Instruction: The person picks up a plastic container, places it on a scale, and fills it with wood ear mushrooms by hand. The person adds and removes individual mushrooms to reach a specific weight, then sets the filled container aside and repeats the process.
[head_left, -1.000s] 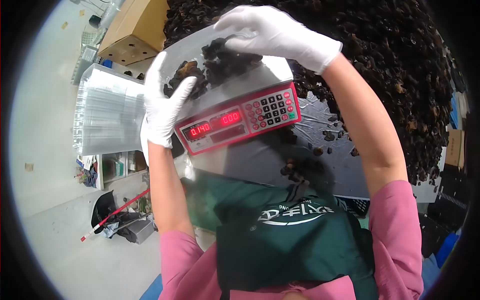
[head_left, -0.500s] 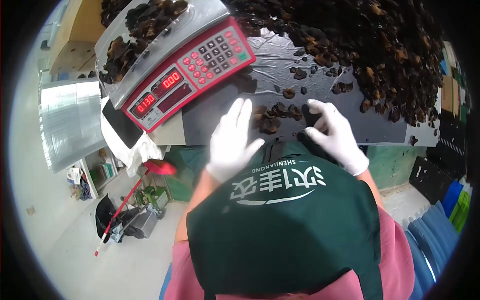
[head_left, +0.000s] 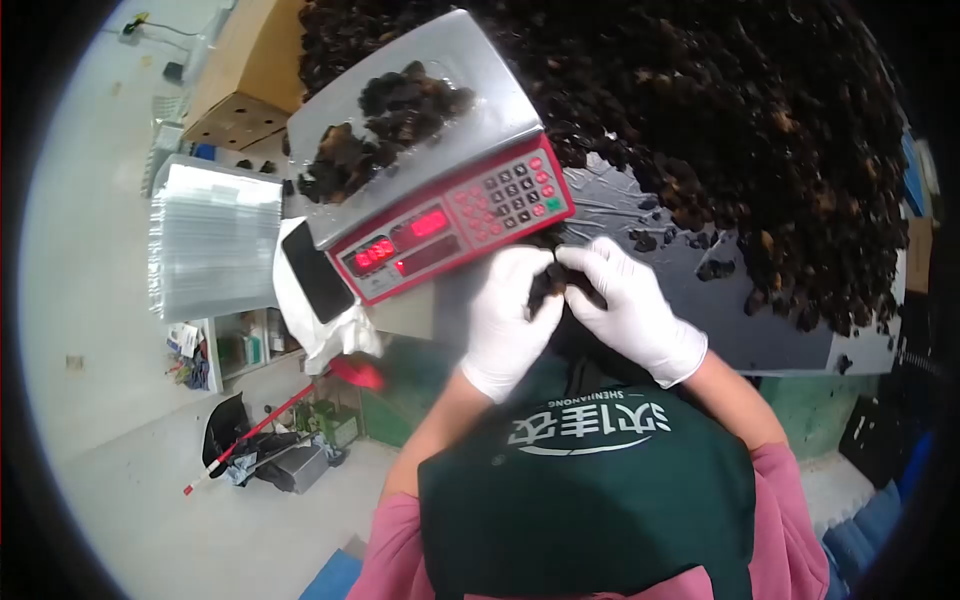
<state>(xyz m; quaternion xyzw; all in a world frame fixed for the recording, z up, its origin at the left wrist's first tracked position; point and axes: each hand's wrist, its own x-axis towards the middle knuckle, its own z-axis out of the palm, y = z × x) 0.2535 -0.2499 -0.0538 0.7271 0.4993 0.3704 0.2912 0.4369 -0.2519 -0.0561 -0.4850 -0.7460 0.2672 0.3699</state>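
My gloved left hand [head_left: 510,318] and gloved right hand [head_left: 632,312] meet over the near table edge. Their fingers are closed around a small bunch of dark wood ear mushrooms [head_left: 548,283], partly hidden by the gloves. Just beyond stands a red digital scale [head_left: 556,188] with lit red digits, blurred here. On its metal pan [head_left: 490,92] lie two clumps of wood ear mushrooms [head_left: 408,105]. A large heap of the same mushrooms [head_left: 740,130] covers the far and right side of the table.
Left of the scale, a black phone [head_left: 316,272] lies on white cloth [head_left: 345,340]. Beyond it are a stack of clear plastic bags [head_left: 215,240] and a cardboard box [head_left: 245,85]. A red-handled broom or dustpan [head_left: 255,425] stands on the floor at left.
Both hands have come together and closed around the loose mushrooms that lay between them on the table. The camera view has shifted, so the scale appears lower and further right.
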